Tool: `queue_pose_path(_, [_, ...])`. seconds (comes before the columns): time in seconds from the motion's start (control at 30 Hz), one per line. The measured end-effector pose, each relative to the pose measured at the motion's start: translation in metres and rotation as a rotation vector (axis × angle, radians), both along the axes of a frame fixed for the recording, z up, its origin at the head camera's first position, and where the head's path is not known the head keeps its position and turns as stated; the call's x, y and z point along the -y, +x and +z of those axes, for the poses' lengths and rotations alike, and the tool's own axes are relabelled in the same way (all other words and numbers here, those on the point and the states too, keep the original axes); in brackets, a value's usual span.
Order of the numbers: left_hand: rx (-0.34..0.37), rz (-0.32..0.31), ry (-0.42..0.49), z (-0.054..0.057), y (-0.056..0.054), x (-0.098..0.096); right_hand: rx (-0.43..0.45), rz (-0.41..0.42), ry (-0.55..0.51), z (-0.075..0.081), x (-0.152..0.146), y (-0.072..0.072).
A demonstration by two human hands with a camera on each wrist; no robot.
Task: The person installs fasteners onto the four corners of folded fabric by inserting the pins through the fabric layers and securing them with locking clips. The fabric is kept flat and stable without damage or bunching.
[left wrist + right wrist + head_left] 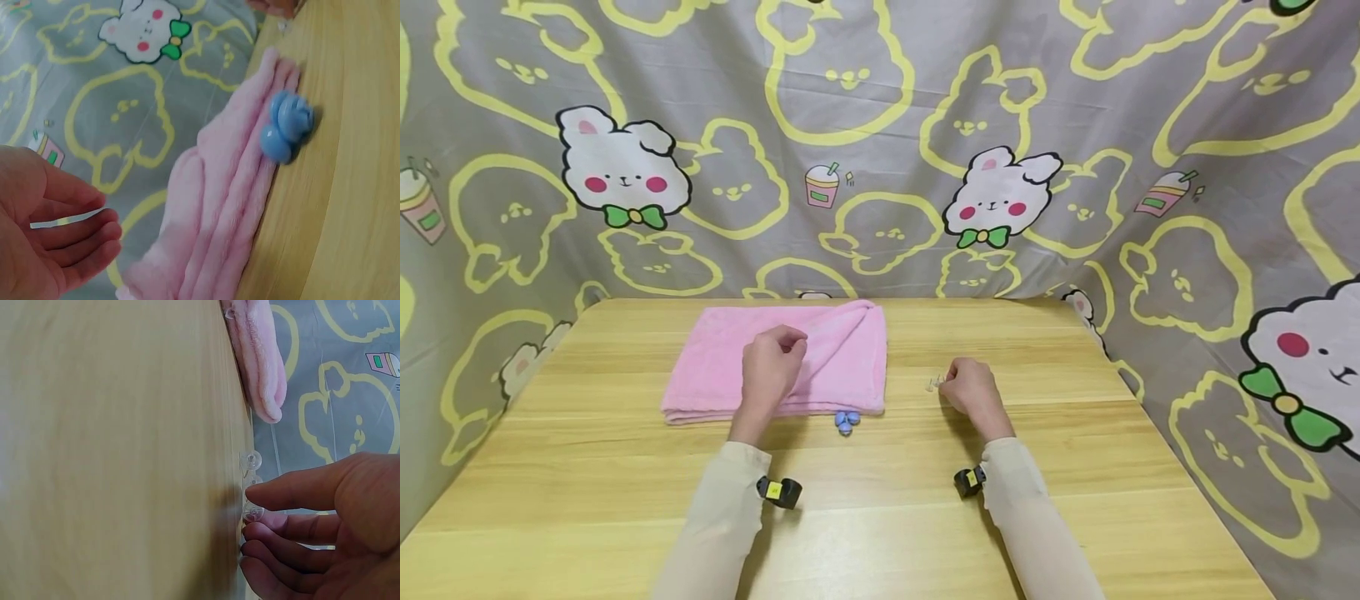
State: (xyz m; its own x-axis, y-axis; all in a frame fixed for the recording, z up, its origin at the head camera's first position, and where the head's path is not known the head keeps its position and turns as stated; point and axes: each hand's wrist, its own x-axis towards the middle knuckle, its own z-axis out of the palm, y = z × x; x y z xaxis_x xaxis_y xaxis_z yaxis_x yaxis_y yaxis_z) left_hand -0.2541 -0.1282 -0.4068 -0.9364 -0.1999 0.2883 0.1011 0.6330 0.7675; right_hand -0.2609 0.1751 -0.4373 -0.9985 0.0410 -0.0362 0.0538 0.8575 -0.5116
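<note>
My left hand (pixel 772 362) hovers over the folded pink towel (pixel 722 350), its fingers loosely bent and, in the left wrist view, nothing between thumb and fingers. A shiny blue object with rounded lobes (pixel 289 125) lies at the towel's near edge. Right of the towel, my right hand (pixel 972 387) is down at the table by several small clear pieces (pixel 932 383) that look like suction cups. In the right wrist view, thumb and forefinger pinch one clear suction cup (pixel 253 512). Another clear cup (pixel 252 460) stands just beyond the thumb.
The wooden table (pixel 880 517) reaches back to a grey curtain (pixel 880 167) with rabbit drawings, which also hangs along both sides. One corner of the towel's top layer is folded back. A black wrist camera (pixel 781 492) sits on each sleeve.
</note>
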Motion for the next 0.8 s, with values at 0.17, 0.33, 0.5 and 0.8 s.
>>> queue_pose_path(0.17, [0.056,-0.09,-0.03,0.001,0.004,-0.016,0.019,-0.012,-0.022,-0.001,0.0,0.0])
queue_pose_path(0.33, [0.106,-0.236,-0.129,0.0,0.008,-0.037,0.013,-0.021,-0.023,-0.002,0.0,-0.001])
queue_pose_path(0.5, [0.211,-0.335,-0.237,-0.001,0.014,-0.05,0.0,-0.02,-0.012,-0.002,-0.001,-0.002])
queue_pose_path(0.8, [0.305,-0.436,-0.326,-0.01,0.02,-0.059,0.021,-0.022,-0.021,0.0,-0.003,-0.001])
